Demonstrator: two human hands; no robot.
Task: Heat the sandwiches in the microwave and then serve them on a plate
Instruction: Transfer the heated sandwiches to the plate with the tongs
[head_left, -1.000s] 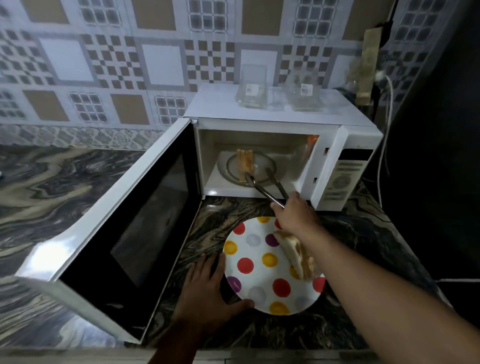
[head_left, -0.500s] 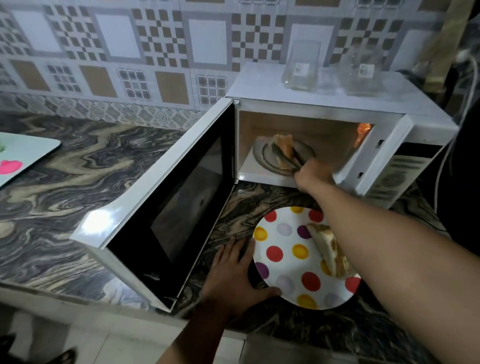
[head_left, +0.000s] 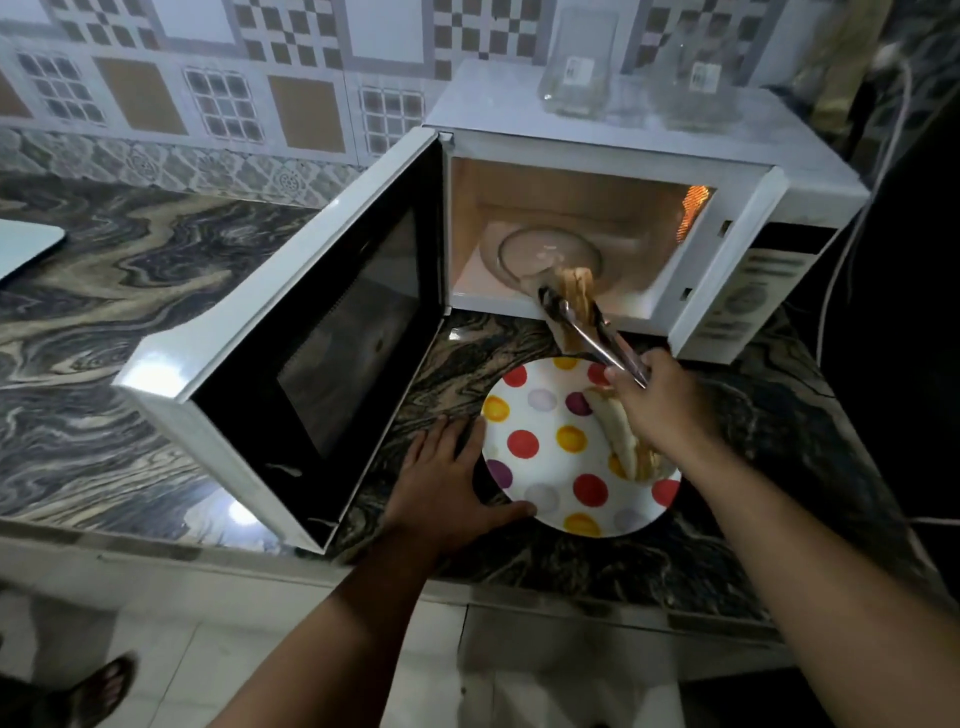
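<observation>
The white microwave oven (head_left: 597, 135) stood on the dark, swirled marble-patterned counter (head_left: 130, 291), its black-glassed door (head_left: 322, 332) swung wide to my left and taking up most of the counter beside the plate. On its top sat two clear glass containers (head_left: 576, 62), each with a small white label whose print was too blurred for me to read. The markings on the control panel (head_left: 748, 291) were likewise unreadable. A white cable (head_left: 878, 150) hung down past the oven's right side. A pale board (head_left: 26, 244) lay at the far left edge of the counter, and patterned square tiles (head_left: 208, 78) covered the wall behind. Inside the lit cavity the round glass turntable (head_left: 540, 254) sat bare.

My right hand (head_left: 660, 410) was clenched around the handles of the metal tongs (head_left: 587, 327), whose tips pinched a toasted, layered sandwich half (head_left: 574, 301). It hung tilted just outside the oven's opening, above the counter and the far rim of the plate. The round white plate with red, yellow and purple dots (head_left: 545, 447) lay on the counter just before the oven. A second pale sandwich half (head_left: 621, 436) rested on its right side, partly hidden under my right wrist. My left hand (head_left: 441, 488) lay flat on the counter, fingers spread, the thumb touching the plate's near-left rim without gripping anything.
</observation>
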